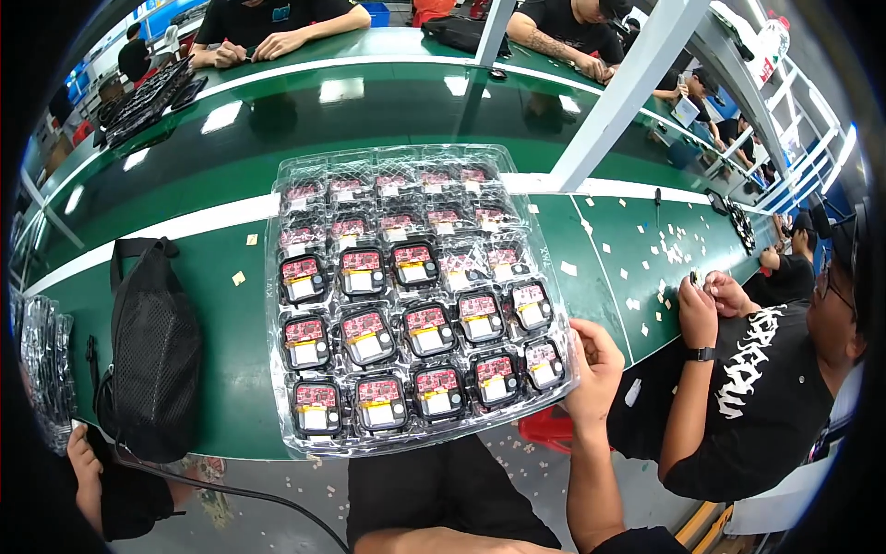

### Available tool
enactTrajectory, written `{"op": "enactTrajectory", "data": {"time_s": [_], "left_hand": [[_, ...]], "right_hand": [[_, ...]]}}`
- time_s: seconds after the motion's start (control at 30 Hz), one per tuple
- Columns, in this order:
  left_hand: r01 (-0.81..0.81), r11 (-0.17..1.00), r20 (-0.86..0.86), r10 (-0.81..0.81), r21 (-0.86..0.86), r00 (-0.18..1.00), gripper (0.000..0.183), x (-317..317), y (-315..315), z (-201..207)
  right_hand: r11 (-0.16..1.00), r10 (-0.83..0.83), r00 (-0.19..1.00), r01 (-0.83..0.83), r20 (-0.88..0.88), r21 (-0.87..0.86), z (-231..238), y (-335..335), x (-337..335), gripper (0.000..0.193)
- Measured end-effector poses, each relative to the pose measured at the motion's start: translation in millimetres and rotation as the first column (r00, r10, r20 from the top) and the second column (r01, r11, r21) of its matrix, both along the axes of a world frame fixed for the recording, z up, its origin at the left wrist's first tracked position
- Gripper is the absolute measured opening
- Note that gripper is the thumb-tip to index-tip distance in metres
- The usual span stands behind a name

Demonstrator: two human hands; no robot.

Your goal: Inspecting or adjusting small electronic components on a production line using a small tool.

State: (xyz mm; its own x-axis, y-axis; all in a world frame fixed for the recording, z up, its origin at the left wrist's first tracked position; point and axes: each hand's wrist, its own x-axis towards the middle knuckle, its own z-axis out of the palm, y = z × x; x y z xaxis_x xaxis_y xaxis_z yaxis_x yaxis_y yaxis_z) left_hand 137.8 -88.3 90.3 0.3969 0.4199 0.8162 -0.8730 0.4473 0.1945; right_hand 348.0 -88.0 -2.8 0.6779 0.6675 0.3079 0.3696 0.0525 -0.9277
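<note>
My right hand [595,369] is closed on the right edge of a clear plastic tray [420,444], near its front corner. The tray lies tilted over the table, its front side past the table's edge. In its nearer compartments sit several black square cases [429,328], each with a red circuit board, a silver battery and yellow tape. In the far rows, similar red boards [351,188] show blurrily through shiny plastic; whether they lie in a second tray beneath, I cannot tell. At the lower edge a bare forearm, apparently my left, lies across my lap; its hand is out of sight.
A black mesh bag [152,355] stands left on the green table [231,346], near stacked clear trays [46,369] and another person's hand [85,457]. At right, a co-worker [766,388] handles something small near scattered pale pieces [669,249]. A white post [618,111] rises behind the tray.
</note>
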Motion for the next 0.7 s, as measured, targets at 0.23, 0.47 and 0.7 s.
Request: {"op": "enactTrajectory", "data": {"time_s": [0.23,0.47,0.7], "left_hand": [[0.126,0.992,0.07,-0.128,0.024,0.989,0.039,-9,12,-13],[0.118,0.989,0.056,-0.123,0.095,0.991,0.035,-13,29,-22],[0.1,0.994,0.105,-0.105,0.053,0.989,0.036,-13,26,-28]], "right_hand": [[0.999,-0.015,1.0,0.016,0.004,-0.041,5,-5,-2,0.013],[0.999,-0.033,0.997,0.036,0.075,-0.038,4,-2,-3,0.013],[1.0,-0.012,0.998,0.013,0.054,-0.011,-1,-2,-4,0.013]]}}
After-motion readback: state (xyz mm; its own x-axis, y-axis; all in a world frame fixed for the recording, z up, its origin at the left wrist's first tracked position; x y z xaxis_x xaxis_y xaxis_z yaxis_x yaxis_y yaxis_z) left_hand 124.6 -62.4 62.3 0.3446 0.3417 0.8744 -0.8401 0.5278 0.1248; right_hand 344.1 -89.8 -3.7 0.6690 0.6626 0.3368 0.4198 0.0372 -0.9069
